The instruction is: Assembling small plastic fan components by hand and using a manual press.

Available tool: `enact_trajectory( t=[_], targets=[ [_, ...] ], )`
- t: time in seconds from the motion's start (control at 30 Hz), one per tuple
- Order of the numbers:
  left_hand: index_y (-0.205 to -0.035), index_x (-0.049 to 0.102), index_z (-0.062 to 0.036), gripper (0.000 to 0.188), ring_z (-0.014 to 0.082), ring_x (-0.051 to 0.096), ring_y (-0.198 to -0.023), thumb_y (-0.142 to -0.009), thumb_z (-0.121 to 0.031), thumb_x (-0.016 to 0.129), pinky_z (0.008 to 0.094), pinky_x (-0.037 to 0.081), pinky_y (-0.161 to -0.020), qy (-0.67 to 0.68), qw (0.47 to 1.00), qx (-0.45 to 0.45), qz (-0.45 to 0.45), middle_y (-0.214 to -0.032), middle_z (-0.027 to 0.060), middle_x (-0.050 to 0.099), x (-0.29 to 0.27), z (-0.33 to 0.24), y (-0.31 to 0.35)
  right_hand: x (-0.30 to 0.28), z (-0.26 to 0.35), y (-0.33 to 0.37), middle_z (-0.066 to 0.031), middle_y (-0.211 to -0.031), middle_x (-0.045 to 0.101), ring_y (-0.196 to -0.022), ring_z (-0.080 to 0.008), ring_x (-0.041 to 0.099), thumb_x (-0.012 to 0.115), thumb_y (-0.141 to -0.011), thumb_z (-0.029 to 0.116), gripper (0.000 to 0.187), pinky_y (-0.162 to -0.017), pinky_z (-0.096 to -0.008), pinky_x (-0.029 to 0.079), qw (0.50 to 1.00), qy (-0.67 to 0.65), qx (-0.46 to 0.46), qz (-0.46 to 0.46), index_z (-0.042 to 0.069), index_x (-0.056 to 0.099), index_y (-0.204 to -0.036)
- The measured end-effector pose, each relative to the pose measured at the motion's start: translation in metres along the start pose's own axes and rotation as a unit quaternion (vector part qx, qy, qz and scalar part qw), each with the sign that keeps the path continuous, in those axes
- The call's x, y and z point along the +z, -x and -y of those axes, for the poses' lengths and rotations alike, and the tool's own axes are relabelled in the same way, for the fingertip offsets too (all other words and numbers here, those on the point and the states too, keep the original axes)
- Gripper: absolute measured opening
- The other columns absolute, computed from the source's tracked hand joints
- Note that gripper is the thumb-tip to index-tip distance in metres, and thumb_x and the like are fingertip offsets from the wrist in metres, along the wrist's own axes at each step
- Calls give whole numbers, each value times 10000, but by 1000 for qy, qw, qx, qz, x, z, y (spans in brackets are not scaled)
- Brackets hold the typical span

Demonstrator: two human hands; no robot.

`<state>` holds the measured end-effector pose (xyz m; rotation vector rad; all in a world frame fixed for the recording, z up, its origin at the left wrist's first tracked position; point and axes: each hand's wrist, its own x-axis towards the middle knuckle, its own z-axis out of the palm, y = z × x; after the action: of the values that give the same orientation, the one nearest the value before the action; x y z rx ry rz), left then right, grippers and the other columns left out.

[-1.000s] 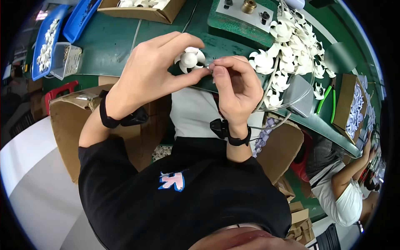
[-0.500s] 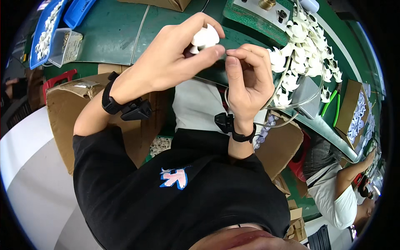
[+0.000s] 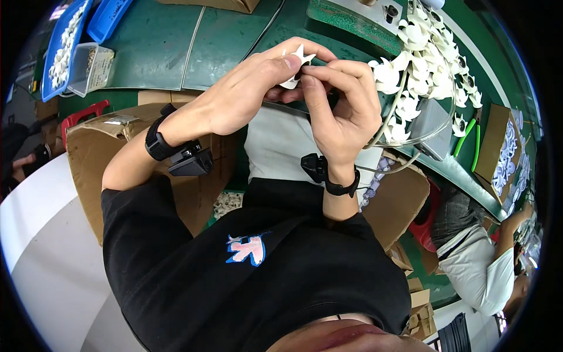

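Observation:
Over the near edge of the green table, my left hand (image 3: 249, 88) grips a small white plastic part (image 3: 299, 58) with pointed, petal-like tips. The thumb lies across the part, and the left fingers curl behind it. Close against it is my right hand (image 3: 349, 108), its thumb and forefinger pinched together at the part's dark middle. Whatever is between those right fingertips is too small and too covered to make out. To the right lies a heap of similar white petal-shaped parts (image 3: 423, 64), some with dark round centres.
A green metal fixture (image 3: 352, 29) stands behind my hands. At the far left are a blue tray (image 3: 48, 76) of small white pieces and a clear bin (image 3: 94, 69). Green-handled pliers (image 3: 466, 138) and a carton (image 3: 491, 129) of lilac parts lie right, near a seated co-worker (image 3: 472, 270).
My left hand has turned the white part, so its pointed tips and dark middle now show instead of its smooth rounded side. My right fingertips have come in to meet it.

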<state>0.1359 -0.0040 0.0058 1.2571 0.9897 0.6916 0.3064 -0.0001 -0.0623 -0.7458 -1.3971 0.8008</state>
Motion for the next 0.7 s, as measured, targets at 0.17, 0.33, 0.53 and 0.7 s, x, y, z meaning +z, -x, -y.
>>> enact_trajectory(
  t=[0.17, 0.33, 0.53, 0.7],
  targets=[
    [-1435, 530, -65, 593, 78, 419, -777, -1082, -500, 334, 247, 369, -714, -16, 1000, -11, -7, -1035, 15, 642, 3, 0, 0, 1, 2, -1, -58, -962, 660, -720, -99, 643, 829, -805, -68, 185, -611, -223, 524, 1000, -5, 7, 1, 11, 791, -967],
    [-1481, 505, -94, 692, 61, 468, -807, -1046, -601, 325, 232, 333, -685, -37, 999, -21, -6, -1130, 34, 706, 2, 3, 1, 2, 2, 0, -54, -956, 658, -716, -96, 633, 830, -803, -68, 182, -603, -223, 515, 1000, 13, 3, -1, 19, 793, -959],
    [-1521, 460, -90, 751, 148, 630, -1142, -1035, -654, 357, 261, 465, -850, -82, 997, 2, 16, -1181, 79, 691, -3, 5, -1, 0, -1, 0, -65, -991, 654, -723, -91, 612, 821, -805, -78, 199, -632, -223, 499, 1000, 3, 10, -7, 15, 772, -974],
    [-1541, 436, -66, 788, 219, 628, -1214, -1011, -648, 419, 372, 514, -1020, -95, 995, 23, 31, -1261, 134, 652, -5, 7, 2, 2, 4, -1, -68, -998, 624, -715, -89, 585, 804, -800, -105, 233, -642, -221, 487, 992, -106, 65, -28, -3, 719, -991]
  ],
)
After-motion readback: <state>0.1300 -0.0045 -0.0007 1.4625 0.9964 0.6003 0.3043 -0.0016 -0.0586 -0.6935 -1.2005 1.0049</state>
